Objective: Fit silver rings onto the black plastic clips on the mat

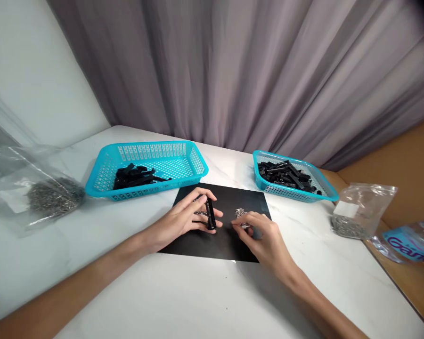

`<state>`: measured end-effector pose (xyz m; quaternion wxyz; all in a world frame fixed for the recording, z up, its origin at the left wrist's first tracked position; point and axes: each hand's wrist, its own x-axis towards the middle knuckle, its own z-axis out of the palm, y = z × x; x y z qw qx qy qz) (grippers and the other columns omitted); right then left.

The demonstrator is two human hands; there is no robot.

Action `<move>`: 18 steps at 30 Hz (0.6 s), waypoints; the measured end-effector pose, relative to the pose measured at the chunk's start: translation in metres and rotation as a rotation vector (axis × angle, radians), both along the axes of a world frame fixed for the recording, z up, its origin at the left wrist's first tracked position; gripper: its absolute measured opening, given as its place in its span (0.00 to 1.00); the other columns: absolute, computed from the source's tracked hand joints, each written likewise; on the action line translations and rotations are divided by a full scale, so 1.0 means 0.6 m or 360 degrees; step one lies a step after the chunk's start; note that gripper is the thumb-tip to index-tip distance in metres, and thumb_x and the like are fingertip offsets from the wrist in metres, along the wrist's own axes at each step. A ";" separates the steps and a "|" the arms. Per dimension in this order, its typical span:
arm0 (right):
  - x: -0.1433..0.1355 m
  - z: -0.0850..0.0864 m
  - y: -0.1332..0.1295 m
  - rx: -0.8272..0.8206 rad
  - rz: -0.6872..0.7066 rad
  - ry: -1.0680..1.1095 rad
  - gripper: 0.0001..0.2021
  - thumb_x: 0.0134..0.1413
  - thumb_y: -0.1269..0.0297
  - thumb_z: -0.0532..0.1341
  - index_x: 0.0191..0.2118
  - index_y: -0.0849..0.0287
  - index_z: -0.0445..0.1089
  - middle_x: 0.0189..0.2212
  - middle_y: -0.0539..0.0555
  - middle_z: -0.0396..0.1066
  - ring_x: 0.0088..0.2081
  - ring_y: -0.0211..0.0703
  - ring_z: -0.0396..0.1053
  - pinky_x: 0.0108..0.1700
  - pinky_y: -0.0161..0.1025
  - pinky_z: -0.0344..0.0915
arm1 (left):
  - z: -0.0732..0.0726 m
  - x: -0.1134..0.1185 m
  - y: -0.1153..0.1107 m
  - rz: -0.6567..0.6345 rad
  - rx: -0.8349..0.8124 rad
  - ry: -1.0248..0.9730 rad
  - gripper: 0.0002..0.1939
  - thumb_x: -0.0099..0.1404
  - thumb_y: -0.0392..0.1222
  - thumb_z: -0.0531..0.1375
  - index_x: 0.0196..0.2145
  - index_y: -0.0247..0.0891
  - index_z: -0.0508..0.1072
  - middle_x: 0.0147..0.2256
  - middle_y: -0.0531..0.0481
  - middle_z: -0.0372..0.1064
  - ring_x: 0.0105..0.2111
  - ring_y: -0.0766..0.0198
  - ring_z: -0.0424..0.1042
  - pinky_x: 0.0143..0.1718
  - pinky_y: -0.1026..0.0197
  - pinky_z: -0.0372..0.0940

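Over a black mat (226, 247), my left hand (189, 214) grips a slim black plastic part (211, 214), held upright between thumb and fingers. Partly behind that hand lies a small heap of metal pieces (200, 213). My right hand (259, 230) is closed in a pinch, thumb and forefinger together, beside a second pile of tiny silvery metal pieces (240, 213). Whatever sits between those fingertips is too small to name.
A blue basket (198, 160) with black parts stands at the back left, another blue basket (325, 186) with black parts at the back right. Clear bags of metal pieces lie left (54, 197) and right (349, 226). A plastic bottle (410, 242) lies far right.
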<state>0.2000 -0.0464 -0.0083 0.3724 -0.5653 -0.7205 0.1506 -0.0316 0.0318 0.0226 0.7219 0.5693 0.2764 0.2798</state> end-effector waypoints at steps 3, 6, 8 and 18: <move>0.003 0.001 0.004 -0.0031 -0.0046 0.0138 0.06 0.63 0.68 0.61 0.42 0.54 0.76 0.32 0.50 0.76 0.29 0.41 0.67 0.38 0.41 0.63 | 0.001 0.003 -0.002 -0.0052 -0.0121 -0.0104 0.09 0.77 0.50 0.53 0.47 0.43 0.62 0.48 0.44 0.76 0.51 0.51 0.76 0.56 0.43 0.68; 0.007 0.003 0.007 -0.0086 -0.0060 0.0261 0.07 0.62 0.65 0.62 0.41 0.54 0.78 0.34 0.51 0.78 0.30 0.42 0.68 0.35 0.40 0.64 | -0.002 0.008 -0.003 -0.0057 -0.0161 -0.0156 0.06 0.76 0.47 0.52 0.45 0.44 0.62 0.46 0.46 0.76 0.52 0.52 0.74 0.60 0.40 0.63; 0.009 0.006 0.008 -0.0134 -0.0059 0.0325 0.06 0.62 0.64 0.62 0.38 0.55 0.78 0.34 0.51 0.78 0.30 0.41 0.68 0.35 0.39 0.64 | -0.006 0.010 -0.004 -0.0068 -0.0155 -0.0168 0.07 0.76 0.46 0.51 0.46 0.43 0.63 0.46 0.46 0.76 0.53 0.53 0.73 0.62 0.39 0.60; 0.009 0.012 0.010 -0.0243 -0.0118 0.0490 0.09 0.62 0.58 0.63 0.38 0.58 0.75 0.34 0.52 0.75 0.28 0.38 0.63 0.31 0.36 0.60 | -0.001 0.014 -0.012 -0.0166 0.0207 0.0286 0.16 0.75 0.56 0.50 0.41 0.41 0.67 0.47 0.44 0.78 0.48 0.52 0.76 0.55 0.46 0.65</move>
